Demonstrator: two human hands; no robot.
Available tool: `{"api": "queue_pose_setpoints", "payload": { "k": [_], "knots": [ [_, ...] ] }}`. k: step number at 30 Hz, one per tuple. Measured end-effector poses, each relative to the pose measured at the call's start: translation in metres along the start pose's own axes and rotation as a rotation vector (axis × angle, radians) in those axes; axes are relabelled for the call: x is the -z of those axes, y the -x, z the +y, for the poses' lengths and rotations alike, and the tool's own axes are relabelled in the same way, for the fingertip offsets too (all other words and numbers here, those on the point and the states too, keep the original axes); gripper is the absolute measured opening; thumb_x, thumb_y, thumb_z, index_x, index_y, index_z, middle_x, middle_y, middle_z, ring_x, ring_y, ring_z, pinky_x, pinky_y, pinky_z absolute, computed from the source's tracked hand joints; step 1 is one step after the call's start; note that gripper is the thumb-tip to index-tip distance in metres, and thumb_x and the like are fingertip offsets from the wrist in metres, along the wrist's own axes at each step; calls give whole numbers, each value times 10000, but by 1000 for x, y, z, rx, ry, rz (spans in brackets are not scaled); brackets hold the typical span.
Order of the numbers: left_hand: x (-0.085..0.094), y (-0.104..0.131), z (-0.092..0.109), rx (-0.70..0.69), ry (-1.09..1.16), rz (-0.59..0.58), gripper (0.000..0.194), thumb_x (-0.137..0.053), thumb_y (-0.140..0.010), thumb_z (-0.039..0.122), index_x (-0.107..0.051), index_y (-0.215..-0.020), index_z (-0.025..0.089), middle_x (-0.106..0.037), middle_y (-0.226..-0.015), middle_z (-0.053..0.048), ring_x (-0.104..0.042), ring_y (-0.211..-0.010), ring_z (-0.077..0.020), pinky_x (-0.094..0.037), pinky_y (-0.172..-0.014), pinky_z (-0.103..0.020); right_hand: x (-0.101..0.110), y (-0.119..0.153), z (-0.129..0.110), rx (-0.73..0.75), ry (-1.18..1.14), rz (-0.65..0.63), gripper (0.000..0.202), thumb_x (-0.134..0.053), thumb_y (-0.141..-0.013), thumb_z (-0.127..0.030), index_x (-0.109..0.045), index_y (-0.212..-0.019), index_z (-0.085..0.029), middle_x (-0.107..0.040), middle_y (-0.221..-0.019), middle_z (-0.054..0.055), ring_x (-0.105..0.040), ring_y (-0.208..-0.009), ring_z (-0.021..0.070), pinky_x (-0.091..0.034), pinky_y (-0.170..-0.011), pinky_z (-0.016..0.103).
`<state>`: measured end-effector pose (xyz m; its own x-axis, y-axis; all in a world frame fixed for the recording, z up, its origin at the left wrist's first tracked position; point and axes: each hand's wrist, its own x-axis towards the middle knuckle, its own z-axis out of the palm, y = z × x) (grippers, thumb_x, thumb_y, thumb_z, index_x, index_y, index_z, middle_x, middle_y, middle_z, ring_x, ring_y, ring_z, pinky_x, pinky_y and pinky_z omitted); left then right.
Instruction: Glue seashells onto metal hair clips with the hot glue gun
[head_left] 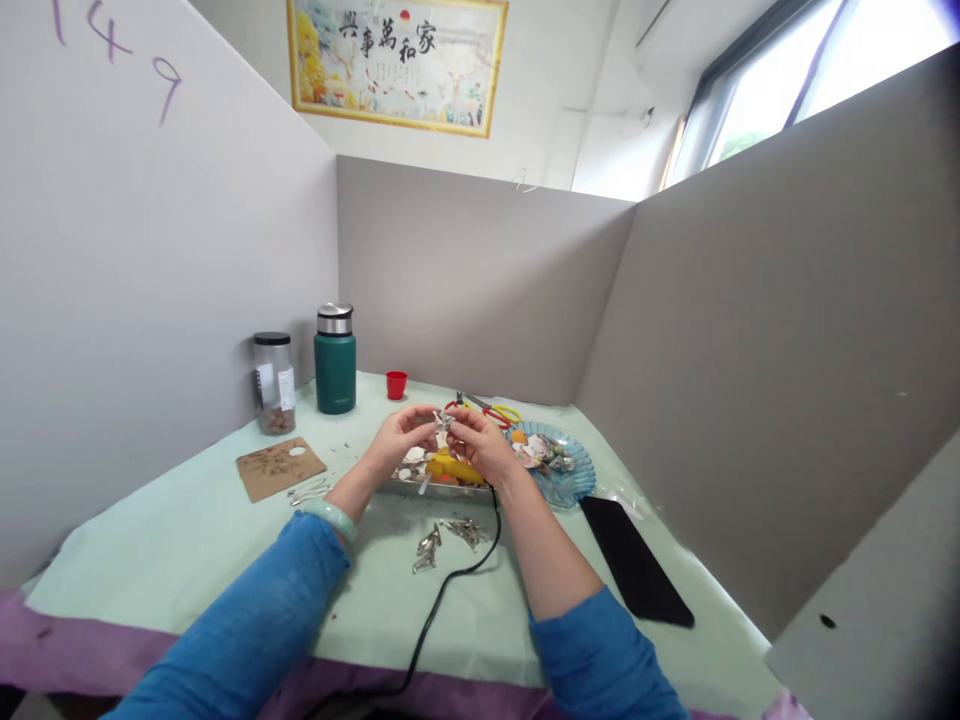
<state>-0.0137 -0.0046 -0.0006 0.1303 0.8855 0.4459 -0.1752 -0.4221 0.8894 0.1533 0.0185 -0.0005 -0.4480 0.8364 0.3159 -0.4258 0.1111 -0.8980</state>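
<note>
My left hand (403,438) and my right hand (482,446) meet above a metal tray (450,489). Between their fingertips they pinch a small silvery metal piece (443,421), whose exact shape is too small to tell. Below the hands, a yellow glue gun (454,467) lies in the tray beside whitish pieces, with a black cord (439,598) running toward the front edge. Two small piles of silvery clips (427,549) (466,532) lie on the cloth nearer to me.
A green bottle (335,372), a jar (274,385) and a red cup (396,385) stand behind. Brown card (279,468) lies left. At right are scissors (501,413), a blue plate (577,478) with decorations and a black flat object (636,562). Partitions surround the table.
</note>
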Motion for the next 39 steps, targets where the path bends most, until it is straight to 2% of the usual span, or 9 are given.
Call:
{"api": "queue_pose_setpoints", "payload": {
  "k": [9,14,21,29,34,39],
  "knots": [
    [4,0,-1,4,109,-48,352,-707,-723,317,-634,-1004,119,-671,-817,-55,-631,-693,-154,-535,-677,-315,0,-3,4,113,181,33,264,-731,-661,-295,-652,-895,-202,-621,-731,-25,-547,-591,92,-423,-522,206],
    [3,0,0,11,112,-38,319,-697,-730,311,-636,-970,112,-664,-797,-54,-627,-692,-157,-539,-679,-326,-1,-4,6,159,254,42,258,-713,-673,-299,-647,-899,-191,-617,-706,-20,-549,-599,100,-424,-520,210],
    [6,-1,-3,16,102,-33,326,-710,-715,312,-615,-961,120,-667,-812,-51,-641,-676,-165,-540,-680,-339,0,-6,8,199,321,19,255,-690,-700,-310,-642,-918,-187,-606,-682,-16,-543,-598,109,-428,-512,219],
    [2,0,-2,-23,139,-72,395,-760,-660,227,-578,-998,137,-668,-919,-77,-648,-816,-208,-539,-697,-346,1,-8,9,241,336,81,251,-688,-705,-334,-644,-907,-192,-604,-676,-17,-532,-568,103,-420,-499,220],
    [2,1,5,31,288,-91,345,-745,-661,247,-617,-956,121,-672,-890,-77,-658,-762,-203,-542,-709,-364,1,-6,8,194,256,74,274,-706,-685,-352,-649,-900,-193,-610,-698,-14,-545,-585,103,-426,-507,217],
    [2,1,5,57,261,-61,281,-742,-675,238,-623,-899,119,-672,-817,-52,-652,-670,-163,-541,-677,-328,0,-3,7,150,236,31,243,-716,-682,-331,-663,-874,-192,-630,-750,-9,-537,-591,90,-420,-513,204]
  ]
}}
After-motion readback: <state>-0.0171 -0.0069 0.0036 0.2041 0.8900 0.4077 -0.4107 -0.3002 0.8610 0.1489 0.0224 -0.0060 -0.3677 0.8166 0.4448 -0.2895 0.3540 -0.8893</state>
